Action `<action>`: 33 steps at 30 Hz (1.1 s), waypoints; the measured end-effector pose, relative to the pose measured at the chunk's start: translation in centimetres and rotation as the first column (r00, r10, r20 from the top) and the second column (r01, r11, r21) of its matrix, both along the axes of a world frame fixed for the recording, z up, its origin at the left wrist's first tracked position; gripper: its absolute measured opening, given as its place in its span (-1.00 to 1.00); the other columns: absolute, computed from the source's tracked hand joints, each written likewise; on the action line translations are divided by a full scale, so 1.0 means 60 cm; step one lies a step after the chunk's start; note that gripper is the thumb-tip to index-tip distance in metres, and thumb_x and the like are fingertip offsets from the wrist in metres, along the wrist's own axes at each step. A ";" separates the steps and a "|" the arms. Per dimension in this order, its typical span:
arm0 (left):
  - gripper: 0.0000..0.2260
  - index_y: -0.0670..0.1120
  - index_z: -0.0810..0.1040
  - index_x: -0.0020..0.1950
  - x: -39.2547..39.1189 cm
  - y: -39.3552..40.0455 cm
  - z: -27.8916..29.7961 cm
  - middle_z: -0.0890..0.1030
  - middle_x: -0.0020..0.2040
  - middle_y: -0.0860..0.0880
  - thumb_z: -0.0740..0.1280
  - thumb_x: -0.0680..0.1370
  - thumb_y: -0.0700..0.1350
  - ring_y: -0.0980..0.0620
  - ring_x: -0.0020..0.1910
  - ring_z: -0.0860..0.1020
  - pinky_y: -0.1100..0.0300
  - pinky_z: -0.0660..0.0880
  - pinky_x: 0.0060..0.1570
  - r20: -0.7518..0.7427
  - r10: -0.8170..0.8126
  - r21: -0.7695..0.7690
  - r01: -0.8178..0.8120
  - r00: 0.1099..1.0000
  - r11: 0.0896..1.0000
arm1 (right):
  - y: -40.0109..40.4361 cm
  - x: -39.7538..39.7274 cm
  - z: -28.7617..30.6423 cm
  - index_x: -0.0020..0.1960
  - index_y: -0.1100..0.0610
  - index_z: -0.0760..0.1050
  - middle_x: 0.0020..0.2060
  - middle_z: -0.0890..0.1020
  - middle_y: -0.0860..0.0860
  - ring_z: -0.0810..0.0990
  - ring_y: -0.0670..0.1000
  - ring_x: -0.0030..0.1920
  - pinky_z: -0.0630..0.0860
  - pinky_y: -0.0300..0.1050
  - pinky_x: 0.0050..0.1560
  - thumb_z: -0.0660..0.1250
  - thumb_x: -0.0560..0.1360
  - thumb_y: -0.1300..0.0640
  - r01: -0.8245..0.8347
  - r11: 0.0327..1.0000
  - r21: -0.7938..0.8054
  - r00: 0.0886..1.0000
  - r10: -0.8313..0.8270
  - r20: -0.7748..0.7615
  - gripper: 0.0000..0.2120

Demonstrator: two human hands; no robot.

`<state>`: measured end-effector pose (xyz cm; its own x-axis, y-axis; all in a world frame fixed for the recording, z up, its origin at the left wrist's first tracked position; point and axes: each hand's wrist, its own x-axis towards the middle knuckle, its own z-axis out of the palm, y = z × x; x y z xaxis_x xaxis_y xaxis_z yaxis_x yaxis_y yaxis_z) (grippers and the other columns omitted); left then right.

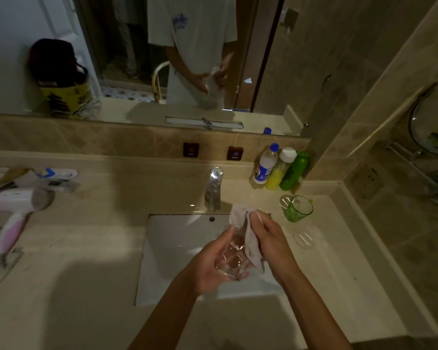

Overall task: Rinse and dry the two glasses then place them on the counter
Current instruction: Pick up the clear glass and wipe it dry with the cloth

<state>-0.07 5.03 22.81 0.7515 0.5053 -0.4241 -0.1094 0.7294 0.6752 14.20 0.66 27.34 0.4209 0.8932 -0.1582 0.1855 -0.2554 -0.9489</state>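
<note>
Gripped in the left hand (209, 267) over the sink (177, 238), a clear glass (232, 258) is tilted, mouth to the far side. A cloth (248, 238) is pinched by the right hand (268, 238) and pressed to the glass's right side. A green glass (298, 208) stands on the counter (339, 261), far right (just beside the bottles (280, 168)).

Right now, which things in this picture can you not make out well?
Head view only:
- Clear glass: its right side is hidden by the grey cloth; the left hand covers its near wall.
- Right hand: its fingertips are buried in the cloth.
- Hair dryer: cut off by the left edge.
- Bottle labels: too small and dim to read.
</note>
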 end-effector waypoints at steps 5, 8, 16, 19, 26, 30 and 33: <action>-0.40 -0.15 0.51 0.41 -0.012 0.010 0.001 0.62 0.21 -0.22 0.23 0.60 0.30 -0.14 0.07 0.62 -0.03 0.55 0.00 0.048 -0.059 -0.004 0.059 0.997 0.998 | -0.038 0.016 0.021 0.14 0.00 0.35 0.12 0.54 -0.07 0.59 -0.04 0.13 0.65 -0.03 -0.05 0.46 0.33 -0.20 -0.264 0.964 0.037 0.961 0.266 -0.070 -0.48; -0.49 -0.15 0.59 0.30 -0.014 0.013 -0.002 0.62 0.19 -0.23 0.27 0.60 0.23 -0.13 0.10 0.63 -0.03 0.57 0.06 0.093 -0.027 -0.005 0.028 0.995 1.000 | -0.060 0.015 0.026 0.17 0.04 0.49 0.02 0.63 -0.05 0.65 -0.01 0.03 0.64 -0.01 -0.07 0.60 0.23 -0.06 -0.413 0.911 0.023 0.906 0.408 0.111 -0.43; -0.54 -0.17 0.65 0.03 -0.012 0.024 0.030 0.69 -0.14 -0.14 0.30 0.53 0.23 -0.06 -0.20 0.66 0.12 0.59 -0.22 -0.097 -0.339 0.170 0.351 0.936 0.921 | -0.072 0.018 0.031 0.18 -0.01 0.56 -0.05 0.68 -0.33 0.64 -0.29 0.03 0.56 -0.28 0.10 0.53 0.31 0.42 -0.600 0.774 -0.202 0.787 0.617 0.025 -0.45; -0.64 -0.12 0.70 -0.06 -0.004 0.035 0.050 0.69 -0.17 -0.12 0.35 0.55 0.17 -0.07 -0.17 0.64 0.01 0.58 -0.05 -0.216 -0.361 0.235 0.407 0.907 0.883 | -0.068 0.010 0.023 0.07 -0.06 0.54 -0.20 0.64 -0.43 0.58 -0.43 -0.11 0.51 -0.38 0.06 0.52 0.38 0.32 -0.588 0.761 -0.274 0.791 0.612 0.005 -0.60; -0.85 0.02 0.67 -0.11 -0.003 0.045 0.062 0.70 -0.20 0.07 0.50 0.48 0.08 0.10 -0.11 0.67 0.17 0.57 -0.03 -0.440 -0.330 0.510 0.535 0.835 0.673 | -0.061 0.005 0.007 0.19 0.23 0.56 0.03 0.69 0.13 0.66 0.12 0.07 0.64 -0.01 -0.03 0.46 0.37 0.47 -0.555 0.810 -0.189 0.817 0.488 -0.307 -0.57; -0.54 -0.02 0.69 0.01 -0.003 0.046 0.053 0.71 -0.03 -0.09 0.42 0.39 0.33 -0.08 0.04 0.66 0.00 0.56 0.12 -0.498 -0.253 0.539 0.525 0.830 0.659 | -0.069 0.002 -0.003 0.13 0.22 0.58 -0.14 0.72 0.06 0.69 0.02 -0.06 0.61 -0.10 -0.09 0.47 0.35 0.46 -0.448 0.882 -0.145 0.847 0.366 -0.386 -0.61; -0.32 -0.15 0.62 0.23 -0.022 0.057 0.039 0.68 0.09 -0.15 0.22 0.51 0.43 -0.10 0.09 0.64 0.00 0.57 0.11 -0.468 -0.310 0.434 0.521 0.827 0.735 | -0.083 -0.005 -0.018 0.16 0.26 0.58 -0.03 0.71 0.11 0.68 0.09 0.04 0.63 0.00 0.03 0.49 0.34 0.44 -0.402 0.907 -0.125 0.872 0.338 -0.353 -0.60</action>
